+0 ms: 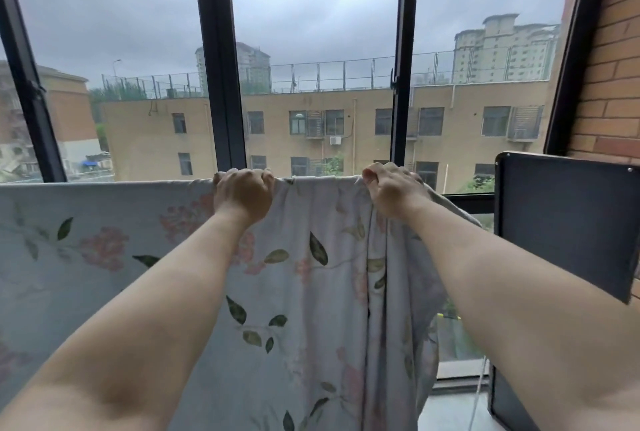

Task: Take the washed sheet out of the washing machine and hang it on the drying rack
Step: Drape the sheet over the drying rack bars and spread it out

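Observation:
A pale blue sheet [104,243] printed with pink flowers and green leaves hangs over a horizontal bar that its top fold hides. It spreads flat to the left and bunches into folds toward the right. My left hand [242,193] grips the sheet's top edge near the middle, fingers curled over the fold. A short way to the right, my right hand [393,193] grips the bunched top edge. Both arms reach up and forward.
Behind the sheet is a large window with dark frames [218,60], looking out on tan buildings. A dark flat panel [568,222] stands at the right, close to my right arm, with a brick wall [609,77] beyond it.

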